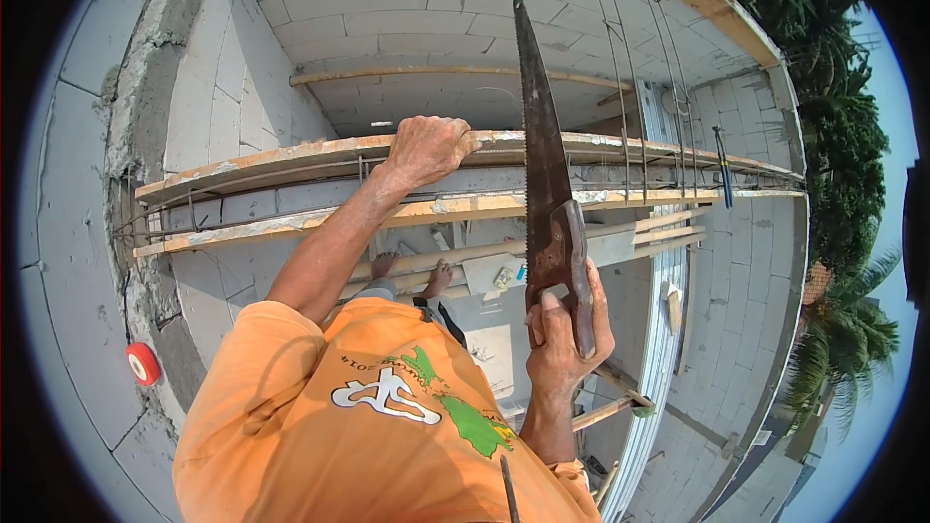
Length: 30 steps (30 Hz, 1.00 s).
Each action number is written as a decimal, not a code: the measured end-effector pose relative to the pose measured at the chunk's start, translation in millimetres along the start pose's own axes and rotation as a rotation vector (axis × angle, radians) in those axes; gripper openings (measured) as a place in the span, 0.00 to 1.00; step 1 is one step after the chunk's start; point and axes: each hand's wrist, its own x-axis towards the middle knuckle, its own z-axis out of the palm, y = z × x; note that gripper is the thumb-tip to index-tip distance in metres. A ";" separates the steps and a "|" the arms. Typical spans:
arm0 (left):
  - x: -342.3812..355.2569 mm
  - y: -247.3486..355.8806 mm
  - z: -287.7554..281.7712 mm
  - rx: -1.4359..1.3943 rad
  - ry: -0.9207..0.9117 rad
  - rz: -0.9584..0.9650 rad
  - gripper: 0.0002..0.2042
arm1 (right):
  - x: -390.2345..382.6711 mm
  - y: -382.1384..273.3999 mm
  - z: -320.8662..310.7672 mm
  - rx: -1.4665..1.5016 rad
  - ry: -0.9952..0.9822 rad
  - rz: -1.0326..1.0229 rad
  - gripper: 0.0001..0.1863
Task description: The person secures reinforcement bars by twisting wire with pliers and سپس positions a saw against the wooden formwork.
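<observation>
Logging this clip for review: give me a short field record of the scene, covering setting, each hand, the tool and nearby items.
Setting: block wall with wooden formwork boards along its top, seen from above
Left hand: gripping the top edge of the upper board
Right hand: closed around the handle of a handsaw
Saw: rusty blade pointing up and away, clear of the wood
Inside formwork: steel reinforcing bars
Other items: red tape roll on the wall at left
Clothing: orange shirt
Feet: bare feet on planks below
</observation>
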 end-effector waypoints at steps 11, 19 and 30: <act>-2.7 -4.9 5.3 0.005 0.012 0.018 0.17 | 101.0 37.9 74.7 0.069 -0.111 0.091 0.25; 1.2 -1.9 3.8 -0.044 -0.004 -0.014 0.15 | 98.9 64.5 79.1 -0.168 -0.092 -0.114 0.25; -1.3 -3.3 4.3 0.004 0.050 0.030 0.16 | -15.9 43.5 4.4 -0.253 -0.081 -0.074 0.26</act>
